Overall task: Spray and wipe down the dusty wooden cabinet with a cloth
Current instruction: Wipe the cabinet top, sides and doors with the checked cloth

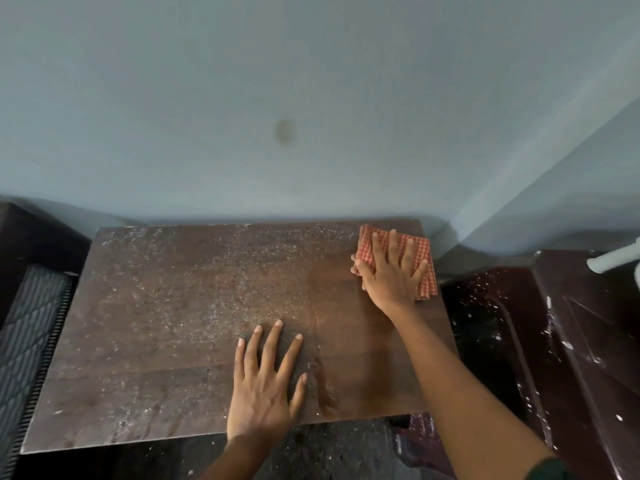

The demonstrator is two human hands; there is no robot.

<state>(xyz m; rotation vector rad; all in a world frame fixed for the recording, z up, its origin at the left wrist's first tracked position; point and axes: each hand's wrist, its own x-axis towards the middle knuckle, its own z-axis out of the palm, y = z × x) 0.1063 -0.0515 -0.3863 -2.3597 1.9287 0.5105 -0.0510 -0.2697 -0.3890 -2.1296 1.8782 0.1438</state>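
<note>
The right hand [389, 271] presses flat, fingers straight and spread, on a folded red-and-white checked cloth [420, 261] at the far right corner of the dusty dark brown wooden cabinet [166, 323] top. The left hand [265, 382] rests flat near the front edge, fingers released and spread, holding nothing. White specks cover the left and middle; the right part looks cleaner. A pale blue wall [311, 98] stands behind.
</note>
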